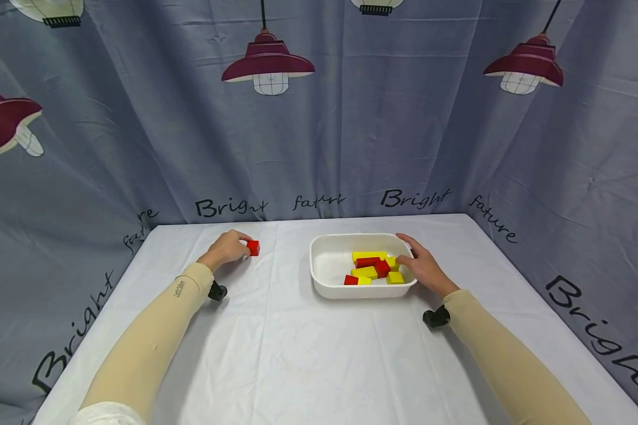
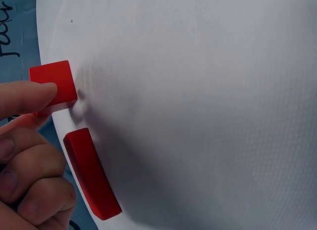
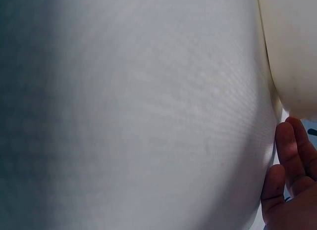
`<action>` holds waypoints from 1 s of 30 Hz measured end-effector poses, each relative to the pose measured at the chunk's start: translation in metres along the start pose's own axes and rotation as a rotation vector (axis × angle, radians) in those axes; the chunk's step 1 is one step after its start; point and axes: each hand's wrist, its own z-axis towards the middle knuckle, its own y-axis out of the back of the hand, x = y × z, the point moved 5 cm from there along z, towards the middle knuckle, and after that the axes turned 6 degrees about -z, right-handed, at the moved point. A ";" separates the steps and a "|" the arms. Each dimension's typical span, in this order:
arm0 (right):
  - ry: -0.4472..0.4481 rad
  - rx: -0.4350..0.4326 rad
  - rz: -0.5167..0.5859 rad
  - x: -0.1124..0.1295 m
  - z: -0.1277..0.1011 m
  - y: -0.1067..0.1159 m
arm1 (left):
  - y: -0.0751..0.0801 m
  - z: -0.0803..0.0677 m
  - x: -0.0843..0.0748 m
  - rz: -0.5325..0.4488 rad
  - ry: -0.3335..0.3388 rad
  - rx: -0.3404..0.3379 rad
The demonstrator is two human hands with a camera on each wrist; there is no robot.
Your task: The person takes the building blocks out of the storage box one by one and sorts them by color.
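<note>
Pinched a small red cube block (image 2: 53, 81) between fingers (image 2: 27, 97) of the left hand (image 2: 25, 156), above the white-clothed counter (image 2: 198, 116); lay just beside a long red rectangular block (image 2: 91, 173).

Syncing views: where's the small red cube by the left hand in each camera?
Head: red cube left of centre, at the left hand's fingertips.
Left wrist: upper left, pinched by fingers.
Right wrist: not in view.
Shared landmark: white tablecloth, seen in all three views.
</note>
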 end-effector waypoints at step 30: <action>0.003 -0.007 -0.031 -0.001 0.001 0.000 | 0.012 -0.015 -0.052 -0.093 -0.135 -0.081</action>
